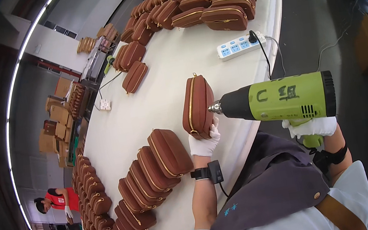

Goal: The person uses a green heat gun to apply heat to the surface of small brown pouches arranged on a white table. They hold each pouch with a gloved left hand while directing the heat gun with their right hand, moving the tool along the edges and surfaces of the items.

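Left grip [206,143] is closed on a brown zip pouch [196,108] near the edge of the worktop [149,106]; right grip [313,127] is wrapped round the handle of a green heat gun [271,106]. Looks like the heating step, so next move calls for sweeping the nozzle [215,107] without scorching.
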Motion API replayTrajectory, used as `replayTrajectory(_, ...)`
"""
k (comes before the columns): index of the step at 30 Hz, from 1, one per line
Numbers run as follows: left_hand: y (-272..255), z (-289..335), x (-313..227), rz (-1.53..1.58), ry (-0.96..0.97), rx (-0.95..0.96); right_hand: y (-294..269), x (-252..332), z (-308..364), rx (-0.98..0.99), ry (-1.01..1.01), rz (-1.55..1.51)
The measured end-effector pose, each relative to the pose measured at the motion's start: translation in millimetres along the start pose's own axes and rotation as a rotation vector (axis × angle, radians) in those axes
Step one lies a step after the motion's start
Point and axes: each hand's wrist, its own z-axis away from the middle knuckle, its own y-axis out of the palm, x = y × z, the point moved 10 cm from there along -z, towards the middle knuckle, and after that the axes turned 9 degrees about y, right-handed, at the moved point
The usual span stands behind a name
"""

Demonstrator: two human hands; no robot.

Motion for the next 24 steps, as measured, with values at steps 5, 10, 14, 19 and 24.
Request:
replayTrajectory(5,-22.7,33.7,10.6,0.515,0.34,-0.057,-8.3,-12.2,-10.7,-0.014,0.096,-0.066)
replayTrajectory(10,-81.7,72.1,45.7,0.665,0.374,-0.184,18.1,-11.4,-23.4,0.043,0.126,0.055)
replayTrajectory(14,-17.0,66.9,66.9,0.333,0.311,-0.183,24.0,-10.9,-28.8,0.039,0.095,-0.006)
replayTrajectory(19,28.3,44.7,48.0,0.08,0.246,0.015,23.2,-5.2,-27.3,0.003,0.041,-0.06)
replayTrajectory(24,80.5,15.9,56.1,-0.202,0.17,0.08,-7.3,-4.4,-20.5,-0.191,-0.03,-0.15)
